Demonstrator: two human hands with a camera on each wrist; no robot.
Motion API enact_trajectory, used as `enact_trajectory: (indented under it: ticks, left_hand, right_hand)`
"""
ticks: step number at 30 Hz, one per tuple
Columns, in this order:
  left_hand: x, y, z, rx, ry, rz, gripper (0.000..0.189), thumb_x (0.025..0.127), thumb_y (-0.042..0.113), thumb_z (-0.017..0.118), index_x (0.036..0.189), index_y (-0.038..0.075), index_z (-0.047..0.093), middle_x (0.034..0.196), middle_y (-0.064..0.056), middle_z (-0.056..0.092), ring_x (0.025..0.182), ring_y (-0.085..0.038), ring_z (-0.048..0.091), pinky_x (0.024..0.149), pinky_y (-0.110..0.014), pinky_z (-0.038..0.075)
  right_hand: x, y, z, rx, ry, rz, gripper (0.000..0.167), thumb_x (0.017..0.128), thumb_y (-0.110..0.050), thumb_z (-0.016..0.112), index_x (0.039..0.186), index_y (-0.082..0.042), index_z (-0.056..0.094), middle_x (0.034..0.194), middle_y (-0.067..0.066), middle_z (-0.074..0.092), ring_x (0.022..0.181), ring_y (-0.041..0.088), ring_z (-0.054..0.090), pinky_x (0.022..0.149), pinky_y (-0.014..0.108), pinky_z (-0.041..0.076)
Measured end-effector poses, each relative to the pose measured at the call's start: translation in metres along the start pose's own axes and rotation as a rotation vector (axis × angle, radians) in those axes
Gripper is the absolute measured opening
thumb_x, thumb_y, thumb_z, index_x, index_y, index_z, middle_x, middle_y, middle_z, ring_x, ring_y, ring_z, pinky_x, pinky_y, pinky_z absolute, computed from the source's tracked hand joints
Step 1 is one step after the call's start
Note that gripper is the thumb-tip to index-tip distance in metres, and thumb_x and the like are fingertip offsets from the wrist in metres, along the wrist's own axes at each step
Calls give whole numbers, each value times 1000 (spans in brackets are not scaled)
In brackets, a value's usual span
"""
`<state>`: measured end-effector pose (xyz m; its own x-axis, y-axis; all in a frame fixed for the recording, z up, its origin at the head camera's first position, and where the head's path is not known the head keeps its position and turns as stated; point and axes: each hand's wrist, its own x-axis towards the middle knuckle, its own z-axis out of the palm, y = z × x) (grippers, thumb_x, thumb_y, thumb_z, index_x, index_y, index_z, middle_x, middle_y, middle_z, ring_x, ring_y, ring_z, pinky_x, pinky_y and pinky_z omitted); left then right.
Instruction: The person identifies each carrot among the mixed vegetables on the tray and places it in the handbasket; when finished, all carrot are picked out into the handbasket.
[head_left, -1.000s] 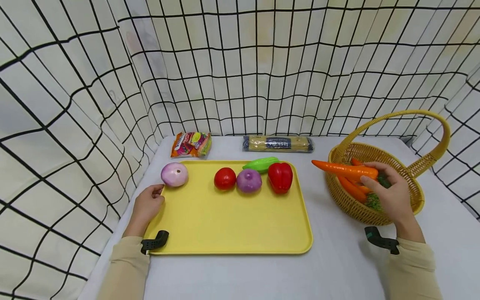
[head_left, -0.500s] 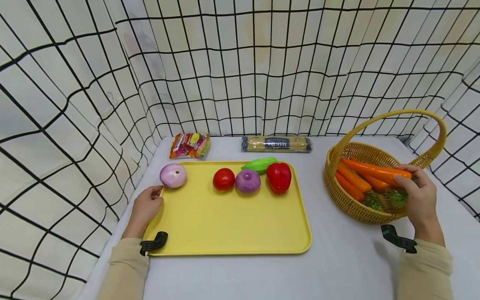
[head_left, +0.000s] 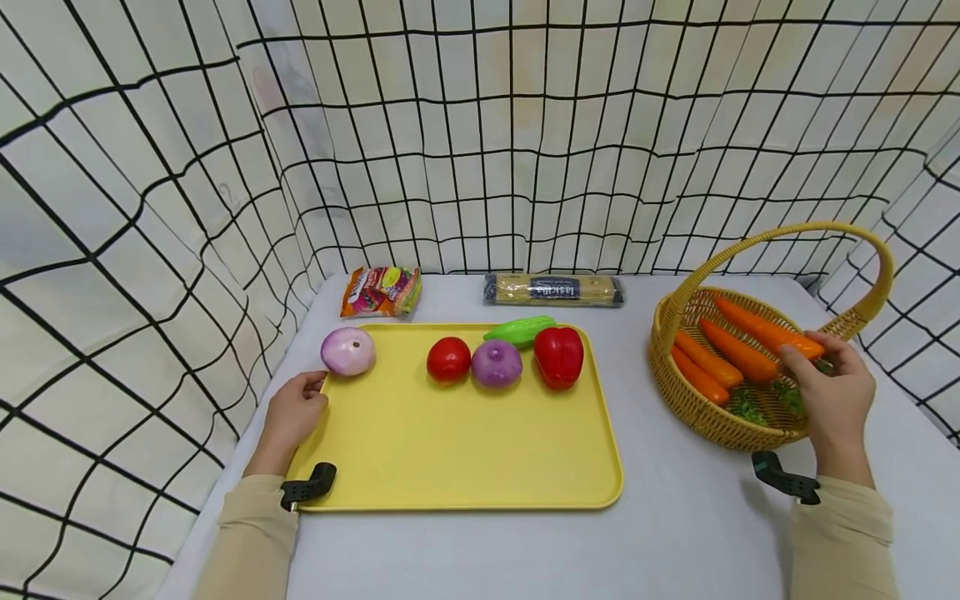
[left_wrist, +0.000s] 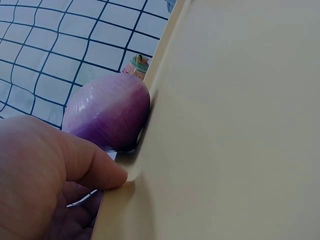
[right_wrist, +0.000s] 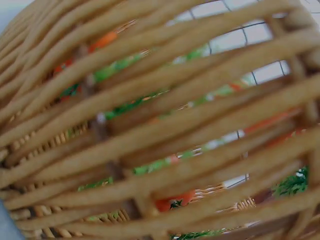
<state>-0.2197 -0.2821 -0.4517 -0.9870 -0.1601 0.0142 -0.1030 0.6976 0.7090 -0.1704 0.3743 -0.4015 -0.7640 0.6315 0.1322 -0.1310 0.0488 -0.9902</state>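
At the right in the head view, my right hand (head_left: 840, 400) pinches the thick end of a carrot (head_left: 757, 321), which slants inside the wicker basket (head_left: 693, 417). Several other carrots (head_left: 738, 352) lie beside it with their green tops toward me. Only the basket's weave (right_wrist: 175, 125) shows in the right wrist view; the hand is hidden there. My left hand (head_left: 295, 414) grips the left rim of the yellow tray (head_left: 450, 450), thumb on top in the left wrist view. Just beyond that thumb, a purple-and-white onion (left_wrist: 107, 112) rests against the rim.
On the tray's far part lie a tomato (head_left: 449, 360), a purple onion (head_left: 497, 364), a red bell pepper (head_left: 558, 357) and a green ridged vegetable (head_left: 519, 332). Behind stand a candy bag (head_left: 381, 292) and a spaghetti pack (head_left: 553, 289). A tall handle (head_left: 810, 229) arches over the basket.
My right hand has moved right, bringing the carrot from over the basket's left rim to inside its right part, where it has turned to a steeper slant. My left hand stays at the tray.
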Motion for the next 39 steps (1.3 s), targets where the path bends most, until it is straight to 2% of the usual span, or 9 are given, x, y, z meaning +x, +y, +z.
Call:
enact_trajectory:
  ticks: [6, 10, 16, 19, 24, 30, 34, 37, 39]
  left_hand:
    - [0, 1, -1, 12, 8, -6, 48, 89, 7, 42, 134, -8, 51, 117, -24, 58, 104, -32, 52, 85, -39, 40]
    - [-1, 2, -2, 6, 7, -17, 48, 89, 7, 43, 134, -8, 51, 117, -24, 57, 105, -33, 52, 86, -40, 40]
    - [-2, 1, -2, 4, 7, -25, 48, 90, 7, 43, 135, -7, 50, 118, -24, 57, 105, -33, 52, 87, -40, 40]
    - [-2, 0, -1, 7, 11, -22, 47, 90, 6, 43, 134, -7, 51, 117, -24, 57, 105, -33, 52, 86, -40, 40]
    - [0, 0, -1, 5, 25, -16, 47, 89, 7, 43, 134, -6, 52, 117, -23, 58, 104, -33, 52, 85, -39, 39]
    - [-1, -1, 0, -4, 17, -25, 47, 90, 7, 43, 134, -6, 52, 116, -23, 58, 103, -32, 52, 85, -38, 39]
    - [-2, -1, 1, -8, 7, -25, 47, 89, 6, 44, 133, -7, 52, 115, -23, 57, 102, -32, 51, 85, -38, 39]
    - [-1, 0, 1, -4, 13, -12, 47, 89, 6, 43, 133, -7, 52, 115, -23, 58, 102, -31, 51, 84, -38, 39]
    - [0, 1, 1, -5, 16, -6, 47, 89, 6, 43, 133, -7, 52, 115, -22, 58, 101, -31, 51, 85, -38, 39]
  right_hand:
    - [2, 0, 3, -387, -39, 21, 53, 86, -28, 73, 135, -17, 57, 114, -13, 49, 98, 1, 45, 69, 4, 41]
    - [3, 1, 6, -507, -105, 23, 60, 88, -37, 69, 141, -15, 53, 123, -6, 51, 107, 8, 44, 73, 7, 38]
    - [3, 4, 9, -655, -170, -48, 63, 90, -44, 63, 140, -7, 51, 134, 15, 50, 115, 24, 42, 73, 13, 36]
    - [2, 5, 9, -690, -191, -75, 62, 91, -43, 63, 138, -4, 53, 133, 20, 51, 113, 26, 44, 71, 14, 36]
    - [3, 4, 8, -708, -235, -77, 61, 92, -42, 62, 138, -4, 52, 134, 22, 52, 101, 10, 49, 68, 9, 39]
    - [0, 5, 6, -727, -262, -52, 62, 91, -45, 62, 137, -4, 53, 132, 20, 55, 94, -2, 47, 69, 11, 41]
    - [-3, 8, 4, -712, -215, -55, 59, 91, -43, 63, 135, -4, 56, 111, -5, 62, 87, -8, 45, 68, 11, 40]
    - [-3, 8, 3, -680, -168, -69, 54, 92, -40, 62, 132, -4, 58, 94, -25, 54, 85, -10, 45, 66, 9, 40]
    - [-3, 6, 3, -622, -131, -63, 47, 94, -37, 61, 129, -6, 61, 90, -30, 52, 86, -10, 47, 68, 9, 39]
